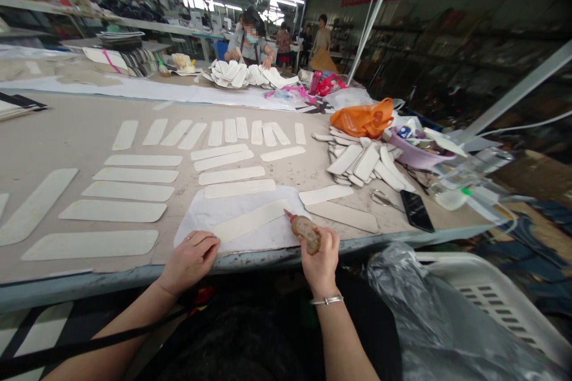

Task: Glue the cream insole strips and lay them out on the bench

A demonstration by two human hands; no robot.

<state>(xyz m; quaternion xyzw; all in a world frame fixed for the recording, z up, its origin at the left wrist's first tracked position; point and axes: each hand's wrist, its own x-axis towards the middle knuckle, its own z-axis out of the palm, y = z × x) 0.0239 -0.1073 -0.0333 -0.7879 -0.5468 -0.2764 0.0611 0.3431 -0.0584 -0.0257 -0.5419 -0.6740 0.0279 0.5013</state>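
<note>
My right hand (322, 255) is wrapped round a stained brown squeeze bottle (306, 234) with a red nozzle. The nozzle tip points left, at the right end of a long cream strip (254, 220). This strip lies at a slant on a white sheet (196, 209) by the table's front edge. My left hand (193, 257) has its fingers curled together at the strip's left end, thumb against them; its fingertips are partly hidden. Close to the right of the bottle lie two more strips, one pale (326, 194) and one greyer (343, 216).
Rows of similar strips (114, 211) cover the table's left and middle. On the right are a strip pile (357, 161), scissors (382, 197), a phone (416, 211), an orange bag (363, 119) and a pink basin (417, 153). A co-worker (250, 41) handles pieces opposite.
</note>
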